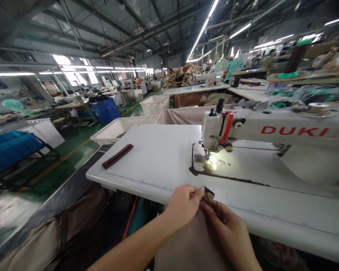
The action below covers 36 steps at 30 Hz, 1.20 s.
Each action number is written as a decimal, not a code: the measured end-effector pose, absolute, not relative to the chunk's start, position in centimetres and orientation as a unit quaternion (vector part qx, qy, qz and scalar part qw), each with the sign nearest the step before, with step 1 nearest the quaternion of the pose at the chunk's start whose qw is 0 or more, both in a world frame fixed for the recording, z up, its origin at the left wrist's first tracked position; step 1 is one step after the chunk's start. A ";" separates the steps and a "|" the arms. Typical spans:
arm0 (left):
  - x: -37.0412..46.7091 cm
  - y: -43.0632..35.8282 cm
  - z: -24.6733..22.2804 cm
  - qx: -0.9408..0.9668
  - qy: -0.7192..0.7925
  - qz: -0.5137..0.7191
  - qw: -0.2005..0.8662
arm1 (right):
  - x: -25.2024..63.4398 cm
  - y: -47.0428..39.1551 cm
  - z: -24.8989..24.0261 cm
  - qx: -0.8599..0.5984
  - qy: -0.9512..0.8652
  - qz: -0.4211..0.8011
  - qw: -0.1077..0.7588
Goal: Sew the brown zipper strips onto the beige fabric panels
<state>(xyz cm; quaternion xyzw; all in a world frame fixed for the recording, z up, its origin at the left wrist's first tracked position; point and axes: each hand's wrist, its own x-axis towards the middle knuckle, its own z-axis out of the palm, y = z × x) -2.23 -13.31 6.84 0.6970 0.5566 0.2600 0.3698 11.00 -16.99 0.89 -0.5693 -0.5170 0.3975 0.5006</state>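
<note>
At the front edge of the white sewing table (164, 150), both my hands are closed on a beige fabric piece (186, 244) that hangs down toward my lap. My left hand (185, 203) pinches its upper edge, where a dark brown strip (209, 192) sticks up. Close beside it, my right hand (230, 227) grips the same edge with thumb and fingers. Something dark and pointed shows between the right fingers; I cannot tell whether it is folded cloth or a small tool. Beyond the hands stands a sewing machine (234, 128), its needle area lit, with no cloth under the presser foot.
A dark brown fabric strip (118, 156) lies on the table's left part. Behind the table are a white bin (110, 130) and draped pinkish cloth (177, 116). Brown and beige cloth (81, 214) hangs at the lower left. Blue crates (104, 110) stand farther off.
</note>
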 end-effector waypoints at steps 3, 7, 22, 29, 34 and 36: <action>-1.7 -12.9 6.3 0.676 0.578 0.256 0.379 | 10.7 -18.5 -0.5 -0.554 -0.544 0.372 0.509; -1.4 -13.2 5.6 0.660 0.590 0.264 0.384 | 10.9 -19.8 -1.5 -0.492 -0.642 0.288 0.512; -0.3 -11.5 19.0 0.943 0.303 0.029 -0.136 | 14.2 -13.5 9.3 -0.485 -0.666 0.261 0.504; 2.5 -8.3 14.4 0.971 0.223 -0.029 -0.076 | 17.4 -15.2 5.3 -0.586 -0.627 0.230 0.459; 1.3 -8.3 7.1 0.930 0.344 0.063 0.116 | 20.2 -16.3 2.4 -0.532 -0.751 0.006 0.392; 1.0 -8.6 6.1 0.911 0.361 0.121 0.155 | 19.9 -16.2 2.2 -0.488 -0.800 -0.046 0.347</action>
